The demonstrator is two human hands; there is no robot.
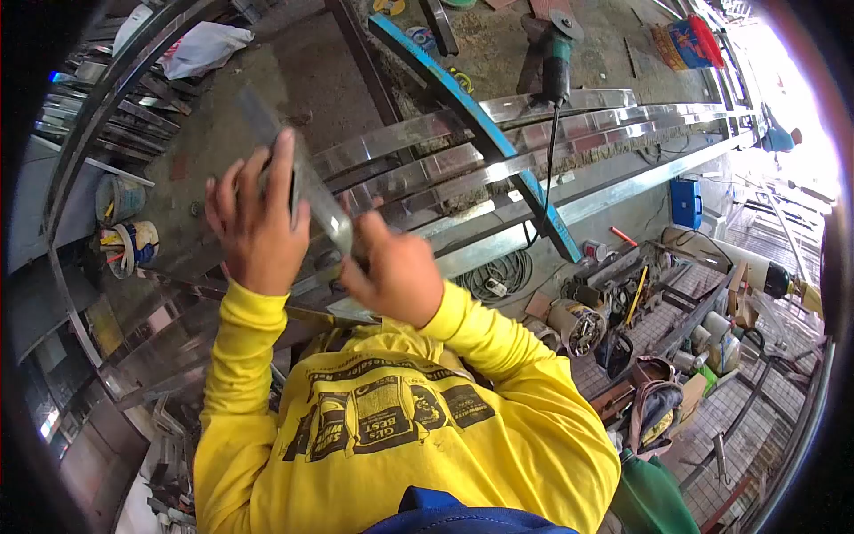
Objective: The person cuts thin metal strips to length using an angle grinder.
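Observation:
A flat grey metal piece (316,198) slants between my hands, its far end blurred by motion. My left hand (260,218) is beside its left side, fingers stretched and apart, with the thumb near the metal. The fingers of my right hand (391,271) are curled at the near end of the piece, gripping it. Beyond my hands lie long shiny metal tubes (400,182), crossed by a blue bar (489,138).
An angle grinder (557,71) rests at the top, its cord hanging over the tubes. A red and blue bucket (689,44) stands at the upper right. Coiled cable (500,276), a tin of metal bits (583,334) and a blue box (686,204) are at the right.

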